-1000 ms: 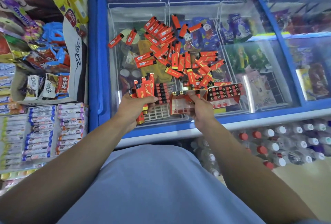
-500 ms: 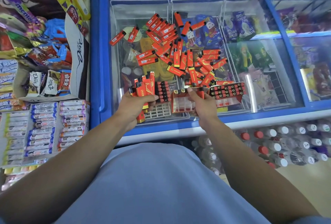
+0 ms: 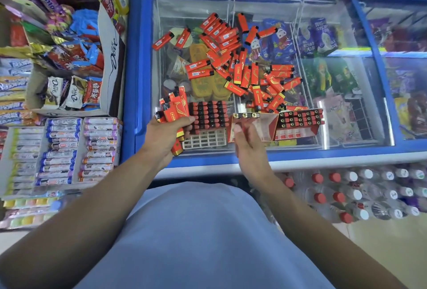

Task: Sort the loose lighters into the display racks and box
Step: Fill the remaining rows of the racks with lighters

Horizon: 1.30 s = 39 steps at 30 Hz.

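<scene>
The loose lighters (image 3: 240,57) are still mostly a heap spread over the freezer lid (image 3: 335,34), well up from you, so there's plenty left to sort. Nearer you there's a rack (image 3: 208,115) that's roughly half loaded, its front slots empty, then the red box (image 3: 254,127) with a few lighters standing along its back edge, then a second rack (image 3: 300,120) touching the box's right side.

Your left hand (image 3: 168,133) has its fingers curled round a fat bunch (image 3: 173,109) of lighters, held right at the first rack's left end; looks like a stash so you can feed from it without reaching into the heap each time. Your right hand (image 3: 248,147) sits at the box's front wall, thumb up against it, fingers loosely bent. Can't tell if it's pinching a lighter or just steadying the box, it's blurry there.

Candy shelves (image 3: 62,150) on your left, bottles (image 3: 346,191) below.
</scene>
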### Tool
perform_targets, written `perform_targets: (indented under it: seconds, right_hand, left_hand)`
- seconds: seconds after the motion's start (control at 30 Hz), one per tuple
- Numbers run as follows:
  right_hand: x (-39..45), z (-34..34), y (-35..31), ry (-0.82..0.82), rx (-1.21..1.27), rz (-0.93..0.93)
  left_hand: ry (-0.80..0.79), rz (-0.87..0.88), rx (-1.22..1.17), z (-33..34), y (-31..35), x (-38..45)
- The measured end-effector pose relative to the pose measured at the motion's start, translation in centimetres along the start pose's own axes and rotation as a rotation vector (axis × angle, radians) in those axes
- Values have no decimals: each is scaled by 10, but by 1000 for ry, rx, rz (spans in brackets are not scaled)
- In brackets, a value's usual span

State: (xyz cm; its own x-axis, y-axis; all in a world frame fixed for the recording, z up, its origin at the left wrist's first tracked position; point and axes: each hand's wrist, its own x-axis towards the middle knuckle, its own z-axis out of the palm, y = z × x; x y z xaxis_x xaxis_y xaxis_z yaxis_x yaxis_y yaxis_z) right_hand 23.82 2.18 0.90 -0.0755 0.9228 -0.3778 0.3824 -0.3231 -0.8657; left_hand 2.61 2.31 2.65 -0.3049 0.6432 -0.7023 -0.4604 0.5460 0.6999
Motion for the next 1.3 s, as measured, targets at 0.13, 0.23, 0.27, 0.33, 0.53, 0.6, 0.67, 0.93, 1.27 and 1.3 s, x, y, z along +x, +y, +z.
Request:
perform_targets:
  seconds: [0.13, 0.23, 0.27, 0.33, 0.53, 0.6, 0.67, 0.93, 1.27, 1.3]
  right_hand:
    - [2, 18, -6, -104, -322, -175]
    - [11, 24, -10, -66, -459, -271]
    - [14, 26, -10, -33, -501, -319]
    - [20, 29, -11, 13, -580, -413]
    - [32, 38, 1, 131, -819, -632]
    - [32, 39, 6, 139, -892, -709]
    - [31, 39, 9, 131, -915, -742]
    - [18, 43, -38, 138, -595, -492]
    - [9, 11, -63, -180, 20, -72]
    - [9, 0, -56, -106, 55, -35]
  left_hand:
    - [46, 1, -65, -19, -6, 3]
    - [70, 19, -67, -31, -11, 2]
    - [75, 21, -65, -34, -13, 1]
    - [73, 21, -68, -39, -17, 0]
    - [45, 25, -91, -45, -21, -8]
    - [25, 29, -86, -47, -22, -10]
    - [7, 27, -70, -49, -23, -13]
    - [-191, 58, 19, -45, -17, -30]
    - [-278, -53, 208, -22, -19, -36]
    - [-246, -60, 217, -21, -20, -33]
